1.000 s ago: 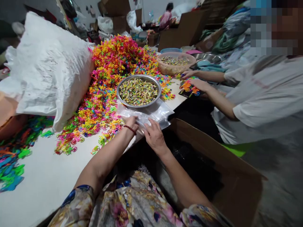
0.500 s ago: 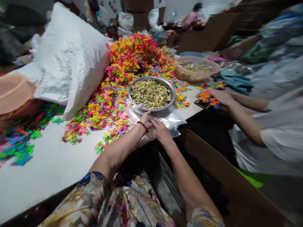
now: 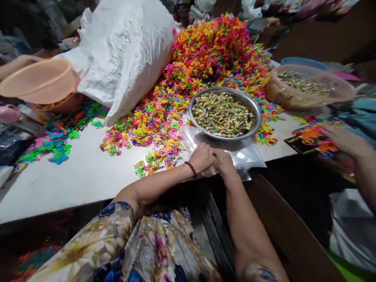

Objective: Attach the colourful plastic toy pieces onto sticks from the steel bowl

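Observation:
A stack of clear plastic bags (image 3: 248,154) lies flat at the table's front edge, partly under a steel bowl (image 3: 258,117) filled with small, multicoloured stick-like pieces. My left hand (image 3: 202,158), with a red bead bracelet at the wrist, is closed over the left part of the bags. Against its fingertips, my right hand (image 3: 223,160) is closed too, fingers curled inward. Both seem to pinch a plastic bag between them, though the fingers hide most of the grip. Behind the bowl rises a big heap of bright plastic toy pieces (image 3: 205,51).
A large white sack (image 3: 126,51) leans left of the heap. Peach basins (image 3: 41,80) stand at the far left, near another person's arm. To the right are a peach basket (image 3: 311,94) of small pieces and a co-worker's hand (image 3: 346,139) over orange toys on a black card.
My view has turned left and moved closer to the table. My hands, earlier resting on the bags with fingers stretched, have come together with fingers curled.

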A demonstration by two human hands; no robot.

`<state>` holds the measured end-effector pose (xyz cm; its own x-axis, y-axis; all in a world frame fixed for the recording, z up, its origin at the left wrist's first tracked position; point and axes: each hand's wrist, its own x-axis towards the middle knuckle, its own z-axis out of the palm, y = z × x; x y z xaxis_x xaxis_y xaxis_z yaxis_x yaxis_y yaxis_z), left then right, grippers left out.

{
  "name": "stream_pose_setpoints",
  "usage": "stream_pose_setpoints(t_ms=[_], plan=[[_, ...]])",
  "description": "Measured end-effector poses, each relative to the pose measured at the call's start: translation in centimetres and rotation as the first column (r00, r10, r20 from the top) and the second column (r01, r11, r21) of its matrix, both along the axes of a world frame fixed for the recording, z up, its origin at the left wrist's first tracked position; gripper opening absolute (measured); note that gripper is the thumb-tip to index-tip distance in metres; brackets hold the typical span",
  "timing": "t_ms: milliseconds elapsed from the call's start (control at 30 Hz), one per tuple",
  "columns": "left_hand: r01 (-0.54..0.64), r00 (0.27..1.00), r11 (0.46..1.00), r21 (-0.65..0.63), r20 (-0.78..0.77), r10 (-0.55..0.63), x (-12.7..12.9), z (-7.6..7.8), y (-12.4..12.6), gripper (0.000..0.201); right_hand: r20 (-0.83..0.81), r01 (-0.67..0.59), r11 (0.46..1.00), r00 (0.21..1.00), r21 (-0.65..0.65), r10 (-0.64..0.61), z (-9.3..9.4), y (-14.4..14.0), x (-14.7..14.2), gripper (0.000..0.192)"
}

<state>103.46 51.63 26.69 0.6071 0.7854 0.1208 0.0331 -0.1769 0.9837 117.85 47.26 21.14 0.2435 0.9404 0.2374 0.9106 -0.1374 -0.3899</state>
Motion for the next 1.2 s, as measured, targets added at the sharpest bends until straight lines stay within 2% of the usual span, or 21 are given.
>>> stream_pose_setpoints(t_ms=[67,133,200,267,333,400,433,467,533,567,633,700,833,933,1000,1067,1133,1200], plan=[[0.099,0.995,0.994,0.049,-0.028,-0.098,-1.9,0.6,-0.5,0.011,-0.006,0.016,0.996,1.000,-0.083,-0.016,0.1,0.5,0.5,0.029],[0.180,0.984,0.982,0.056,-0.021,-0.179,-5.2,0.8,-1.4,0.008,0.016,0.067,0.991,0.998,-0.120,-0.066,0.4,0.5,0.9,0.030],[0.187,0.982,0.981,-0.049,-0.003,-0.187,-9.3,0.8,-1.9,0.009,0.059,0.132,0.986,0.990,-0.099,-0.126,0.9,-0.1,0.9,0.032],[0.072,0.997,0.968,-0.242,0.040,-0.064,-13.7,0.5,-1.7,0.014,0.078,0.154,0.988,0.985,-0.006,-0.153,1.7,-0.8,0.1,0.034],[-0.119,0.986,0.907,-0.404,0.058,0.155,-17.5,0.1,-0.3,0.018,0.048,0.119,0.987,0.991,0.107,-0.125,2.6,-1.1,-1.6,0.035],[-0.314,0.931,0.848,-0.427,0.034,0.362,-20.3,-0.4,2.1,0.018,-0.015,0.024,0.984,1.000,0.179,-0.021,3.4,-0.5,-4.3,0.034],[-0.404,0.896,0.834,-0.375,0.018,0.443,-21.3,-0.7,3.6,0.017,-0.040,-0.038,0.980,0.998,0.193,0.047,3.7,0.3,-6.0,0.034],[-0.480,0.865,0.830,-0.285,0.004,0.501,-22.1,-1.0,5.2,0.016,-0.054,-0.105,0.975,0.992,0.194,0.118,4.0,1.3,-7.8,0.034],[-0.562,0.827,0.827,-0.013,-0.032,0.561,-22.9,-1.7,8.5,0.020,-0.027,-0.227,0.962,0.972,0.153,0.234,4.1,3.9,-11.3,0.032],[-0.553,0.823,0.822,0.137,-0.066,0.564,-23.1,-2.0,10.0,0.027,0.008,-0.266,0.958,0.964,0.107,0.266,4.1,5.3,-13.0,0.032],[-0.456,0.820,0.807,0.374,-0.177,0.545,-23.3,-2.8,12.4,0.038,0.108,-0.265,0.964,0.959,-0.003,0.264,3.8,8.1,-15.9,0.033],[-0.354,0.792,0.800,0.485,-0.299,0.532,-23.5,-3.5,13.9,0.040,0.209,-0.213,0.972,0.951,-0.101,0.230,3.5,10.4,-18.0,0.030],[-0.287,0.698,0.795,0.534,-0.452,0.555,-25.2,-4.5,14.3,0.020,0.275,-0.181,0.962,0.932,-0.207,0.235,2.8,12.7,-20.1,0.028],[-0.321,0.703,0.799,0.509,-0.437,0.561,-27.4,-4.4,13.7,0.017,0.228,-0.178,0.966,0.949,-0.189,0.219,2.3,13.1,-20.4,0.028],[-0.402,0.755,0.800,0.445,-0.333,0.564,-28.8,-4.0,13.4,0.019,0.159,-0.150,0.981,0.973,-0.124,0.169,2.2,13.1,-20.3,0.028],[-0.495,0.799,0.792,0.357,-0.171,0.576,-29.8,-3.6,13.3,0.020,0.056,-0.105,0.994,0.993,0.001,0.105,2.2,13.1,-20.1,0.032],[-0.592,0.789,0.764,0.257,-0.005,0.614,-30.4,-3.3,13.3,0.022,-0.098,-0.060,0.990,0.992,0.130,0.074,2.4,13.3,-19.9,0.037],[-0.677,0.736,0.726,0.123,0.113,0.667,-30.7,-3.0,13.4,0.024,-0.297,-0.046,0.979,0.949,0.196,0.104,2.8,13.4,-19.7,0.037]])
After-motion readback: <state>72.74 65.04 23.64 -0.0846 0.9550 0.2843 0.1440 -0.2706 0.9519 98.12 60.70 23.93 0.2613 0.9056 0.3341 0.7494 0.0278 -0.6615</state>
